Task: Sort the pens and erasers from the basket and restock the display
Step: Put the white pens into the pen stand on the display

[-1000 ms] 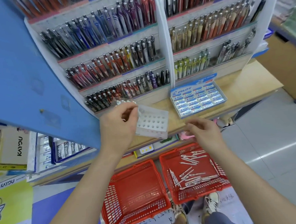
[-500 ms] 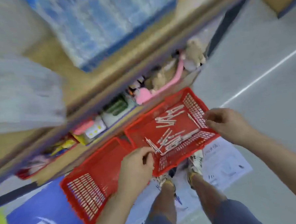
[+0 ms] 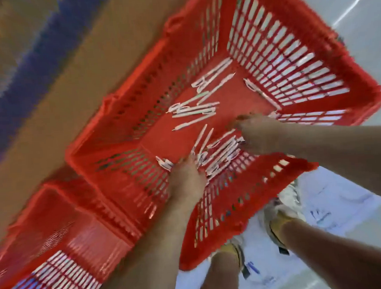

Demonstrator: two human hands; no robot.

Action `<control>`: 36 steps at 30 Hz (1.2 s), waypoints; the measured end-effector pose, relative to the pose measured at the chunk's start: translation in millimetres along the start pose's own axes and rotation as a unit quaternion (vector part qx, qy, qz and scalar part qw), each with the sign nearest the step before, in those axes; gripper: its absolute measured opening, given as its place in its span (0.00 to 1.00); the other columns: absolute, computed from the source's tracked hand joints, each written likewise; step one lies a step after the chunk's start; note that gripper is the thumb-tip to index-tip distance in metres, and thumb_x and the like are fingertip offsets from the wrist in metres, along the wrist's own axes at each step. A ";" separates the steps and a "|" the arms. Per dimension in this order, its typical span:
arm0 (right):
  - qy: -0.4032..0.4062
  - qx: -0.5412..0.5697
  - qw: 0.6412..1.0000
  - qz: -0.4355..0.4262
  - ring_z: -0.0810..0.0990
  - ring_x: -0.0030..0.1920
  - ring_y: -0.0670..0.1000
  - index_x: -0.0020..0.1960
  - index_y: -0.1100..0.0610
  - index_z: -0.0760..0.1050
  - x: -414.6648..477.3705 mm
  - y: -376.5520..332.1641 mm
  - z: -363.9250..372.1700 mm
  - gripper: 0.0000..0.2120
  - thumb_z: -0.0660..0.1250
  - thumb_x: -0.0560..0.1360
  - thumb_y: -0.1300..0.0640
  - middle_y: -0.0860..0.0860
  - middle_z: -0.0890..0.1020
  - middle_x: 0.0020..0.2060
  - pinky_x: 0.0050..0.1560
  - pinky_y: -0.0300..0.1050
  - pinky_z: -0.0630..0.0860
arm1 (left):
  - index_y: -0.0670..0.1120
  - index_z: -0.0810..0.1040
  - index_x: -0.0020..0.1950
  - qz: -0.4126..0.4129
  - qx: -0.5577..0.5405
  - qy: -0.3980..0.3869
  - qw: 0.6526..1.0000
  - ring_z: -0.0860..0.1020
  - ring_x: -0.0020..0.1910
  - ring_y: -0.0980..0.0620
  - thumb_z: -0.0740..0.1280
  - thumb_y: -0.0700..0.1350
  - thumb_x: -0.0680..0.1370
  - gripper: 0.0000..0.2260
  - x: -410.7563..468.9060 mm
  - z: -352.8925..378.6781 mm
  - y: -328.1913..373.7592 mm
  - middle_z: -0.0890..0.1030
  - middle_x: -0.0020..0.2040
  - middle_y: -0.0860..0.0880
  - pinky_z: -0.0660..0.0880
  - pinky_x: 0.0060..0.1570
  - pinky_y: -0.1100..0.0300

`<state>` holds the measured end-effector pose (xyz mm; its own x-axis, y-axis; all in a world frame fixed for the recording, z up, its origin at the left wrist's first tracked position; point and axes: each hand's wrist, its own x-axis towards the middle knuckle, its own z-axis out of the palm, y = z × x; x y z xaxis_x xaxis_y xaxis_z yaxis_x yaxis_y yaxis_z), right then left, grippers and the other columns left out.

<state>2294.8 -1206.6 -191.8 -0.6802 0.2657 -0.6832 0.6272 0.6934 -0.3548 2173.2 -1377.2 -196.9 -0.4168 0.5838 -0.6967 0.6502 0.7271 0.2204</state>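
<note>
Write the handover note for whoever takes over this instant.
Left hand: down in the red basket, at the near pile of pens; grip too blurred to tell.
Right hand: same basket, at that pile's other side; grip unclear too.
More loose pens lie further in on the basket floor; a second red basket sits alongside.
Display out of view, no erasers seen.
Done: nothing visible. Left: gather the pens, sort, restock.

Pens (image 3: 196,113) lie in the basket (image 3: 358,80); a second basket (image 3: 63,228) stands just left of it
</note>
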 end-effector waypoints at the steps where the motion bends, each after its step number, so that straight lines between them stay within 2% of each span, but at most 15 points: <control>1: -0.003 -0.013 1.000 -0.009 0.74 0.61 0.61 0.67 0.56 0.68 14.3 0.5 13.1 0.24 0.63 0.71 0.58 0.59 0.76 0.59 0.61 0.50 0.71 | 0.46 0.72 0.65 0.007 0.014 0.012 1.000 0.75 0.59 0.43 0.67 0.46 0.74 0.19 12.6 12.1 -2.6 0.78 0.59 0.44 0.69 0.57 0.53; 5: -0.016 -0.069 0.997 0.009 0.73 0.63 0.59 0.66 0.53 0.68 44.4 -2.9 47.1 0.21 0.58 0.73 0.59 0.55 0.72 0.64 0.59 0.52 0.72 | 0.46 0.64 0.69 -0.012 0.038 0.029 0.999 0.70 0.62 0.40 0.67 0.50 0.74 0.25 53.5 47.8 -9.8 0.72 0.63 0.42 0.67 0.60 0.50; 11: -0.067 -0.181 0.981 0.019 0.67 0.68 0.55 0.65 0.51 0.72 62.5 -10.8 63.5 0.17 0.56 0.78 0.56 0.52 0.69 0.67 0.64 0.56 0.64 | 0.45 0.71 0.57 -0.024 0.064 0.003 0.998 0.76 0.56 0.40 0.66 0.50 0.74 0.15 73.4 62.1 -12.8 0.76 0.56 0.42 0.73 0.51 0.49; 15: -0.102 -0.207 0.973 -0.029 0.73 0.65 0.55 0.63 0.51 0.74 59.6 -13.3 59.1 0.15 0.57 0.78 0.58 0.51 0.75 0.63 0.62 0.52 0.69 | 0.42 0.74 0.54 0.004 0.058 -0.004 0.998 0.76 0.55 0.39 0.63 0.48 0.76 0.11 72.7 61.3 -17.3 0.78 0.54 0.41 0.71 0.50 0.49; 19: -0.135 -0.216 0.967 -0.032 0.76 0.61 0.56 0.63 0.54 0.71 46.3 -20.6 29.0 0.14 0.60 0.77 0.59 0.53 0.77 0.60 0.62 0.52 0.70 | 0.40 0.74 0.53 -0.004 -0.012 0.024 1.000 0.77 0.53 0.36 0.62 0.48 0.78 0.11 57.3 38.1 -17.8 0.80 0.51 0.38 0.71 0.48 0.48; 22: -0.100 -0.122 0.987 -0.003 0.78 0.55 0.57 0.63 0.57 0.70 24.4 -27.0 1.4 0.15 0.59 0.76 0.62 0.55 0.79 0.56 0.49 0.46 0.72 | 0.43 0.77 0.45 -0.048 -0.153 0.043 0.986 0.79 0.42 0.39 0.59 0.45 0.76 0.09 39.0 2.2 -21.5 0.82 0.42 0.41 0.76 0.43 0.48; 24: -0.053 0.029 0.997 0.048 0.79 0.52 0.59 0.58 0.61 0.70 5.5 -32.9 -18.9 0.12 0.59 0.76 0.64 0.59 0.80 0.53 0.42 0.45 0.71 | 0.45 0.76 0.39 -0.096 -0.331 0.034 0.938 0.77 0.29 0.48 0.58 0.43 0.78 0.11 16.6 -30.9 -14.1 0.80 0.34 0.46 0.75 0.33 0.55; 25: -0.030 0.138 0.987 0.081 0.80 0.50 0.61 0.54 0.62 0.70 -5.3 -37.3 -28.9 0.08 0.60 0.75 0.64 0.62 0.80 0.51 0.43 0.46 0.73 | 0.46 0.76 0.38 -0.119 -0.417 0.020 0.901 0.73 0.25 0.53 0.59 0.42 0.80 0.12 1.0 -48.8 -6.7 0.78 0.32 0.48 0.70 0.27 0.60; 26: -0.009 0.273 0.956 0.112 0.81 0.46 0.63 0.49 0.64 0.70 -18.2 -44.6 -40.6 0.03 0.61 0.75 0.65 0.64 0.81 0.46 0.44 0.51 0.77 | 0.46 0.75 0.38 -0.135 -0.492 0.003 0.860 0.70 0.23 0.55 0.59 0.41 0.81 0.13 -17.0 -69.2 2.5 0.76 0.31 0.48 0.66 0.24 0.64; 27: 0.014 0.420 0.897 0.140 0.81 0.39 0.63 0.44 0.64 0.70 -33.5 -55.5 -54.7 0.01 0.61 0.75 0.66 0.64 0.80 0.39 0.42 0.55 0.79 | 0.46 0.76 0.38 -0.142 -0.556 -0.015 0.819 0.69 0.23 0.56 0.59 0.40 0.81 0.13 -36.6 -90.0 13.3 0.76 0.30 0.48 0.64 0.22 0.66; 28: 0.040 0.548 0.817 0.174 0.79 0.32 0.59 0.41 0.63 0.69 -48.6 -68.1 -69.9 0.05 0.60 0.76 0.67 0.61 0.76 0.33 0.37 0.55 0.79 | 0.45 0.76 0.39 -0.143 -0.606 -0.029 0.782 0.69 0.23 0.57 0.59 0.40 0.81 0.13 -56.5 -110.4 24.5 0.76 0.30 0.48 0.63 0.21 0.67; 29: 0.066 0.631 0.746 0.203 0.74 0.25 0.55 0.38 0.60 0.67 -64.1 -78.7 -83.6 0.09 0.58 0.76 0.67 0.58 0.72 0.28 0.31 0.50 0.77 | 0.44 0.76 0.39 -0.140 -0.646 -0.039 0.749 0.69 0.23 0.56 0.59 0.39 0.81 0.12 -74.8 -129.6 35.0 0.76 0.30 0.48 0.63 0.21 0.68; 30: 0.082 0.683 0.693 0.217 0.68 0.21 0.51 0.36 0.58 0.66 -79.7 -89.5 -98.8 0.11 0.57 0.76 0.66 0.55 0.68 0.25 0.27 0.44 0.72 | 0.43 0.76 0.40 -0.137 -0.676 -0.047 0.722 0.70 0.23 0.56 0.59 0.39 0.81 0.11 -93.2 -149.8 46.2 0.77 0.30 0.48 0.64 0.21 0.68; 33: 0.081 0.777 0.590 0.204 0.55 0.18 0.45 0.36 0.54 0.66 -130.5 -122.9 -149.3 0.11 0.62 0.75 0.60 0.47 0.60 0.19 0.23 0.33 0.57 | 0.42 0.76 0.42 -0.134 -0.721 -0.061 0.677 0.70 0.23 0.55 0.60 0.39 0.80 0.09 -146.0 -208.9 81.4 0.79 0.30 0.46 0.63 0.20 0.69; 36: 0.101 0.814 0.552 0.151 0.54 0.21 0.45 0.35 0.50 0.66 -188.7 -153.6 -206.7 0.15 0.70 0.72 0.50 0.46 0.59 0.21 0.24 0.32 0.50 | 0.42 0.77 0.46 -0.090 -0.712 -0.071 0.692 0.67 0.20 0.57 0.63 0.42 0.78 0.05 -203.3 -265.6 114.7 0.79 0.32 0.46 0.58 0.19 0.70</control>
<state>2248.3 -1224.8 123.5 -0.3758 0.3881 -0.8415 0.1217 -0.8795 -0.4600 2163.8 -1316.6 151.4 -0.2771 0.4704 -0.8378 -0.7328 0.4605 0.5009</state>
